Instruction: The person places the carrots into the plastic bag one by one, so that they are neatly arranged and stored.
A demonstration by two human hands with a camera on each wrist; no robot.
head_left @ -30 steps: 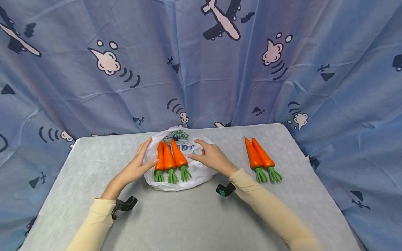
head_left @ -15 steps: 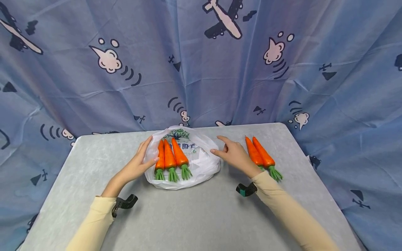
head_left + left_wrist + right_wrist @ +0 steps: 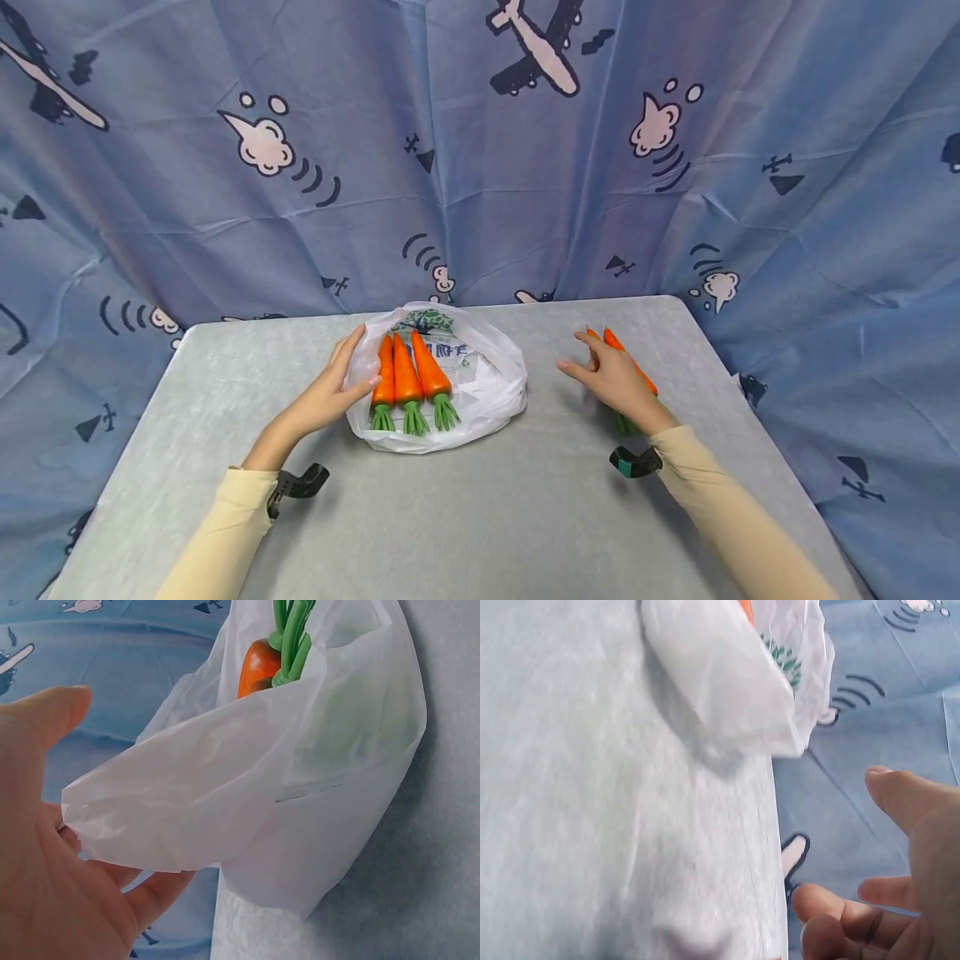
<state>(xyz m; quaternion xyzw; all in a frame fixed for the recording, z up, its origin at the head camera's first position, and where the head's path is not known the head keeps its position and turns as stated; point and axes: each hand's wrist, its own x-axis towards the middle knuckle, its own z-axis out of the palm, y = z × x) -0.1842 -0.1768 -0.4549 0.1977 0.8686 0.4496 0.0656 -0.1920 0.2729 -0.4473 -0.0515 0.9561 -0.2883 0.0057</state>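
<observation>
A white plastic bag (image 3: 504,387) lies spread open on the table in the head view, with three orange carrots (image 3: 407,379) side by side in it, green tops towards me. My left hand (image 3: 326,396) rests at the bag's left rim, thumb spread from the fingers; in the left wrist view its fingers are partly behind the bag's edge (image 3: 187,787). My right hand (image 3: 618,383) hovers over two more carrots (image 3: 613,339) at the right, hiding much of them. Nothing is between its loosely bent fingers, which the right wrist view shows apart from the bag (image 3: 712,682).
The grey table (image 3: 450,525) ends at the back against a blue curtain (image 3: 480,208) printed with planes. A black wrist camera mount (image 3: 303,483) sits on the left wrist and another camera mount (image 3: 633,462) on the right.
My right hand has moved right, away from the bag's inside and right rim, to above the two carrots. My left hand has stayed at the bag's left rim.
</observation>
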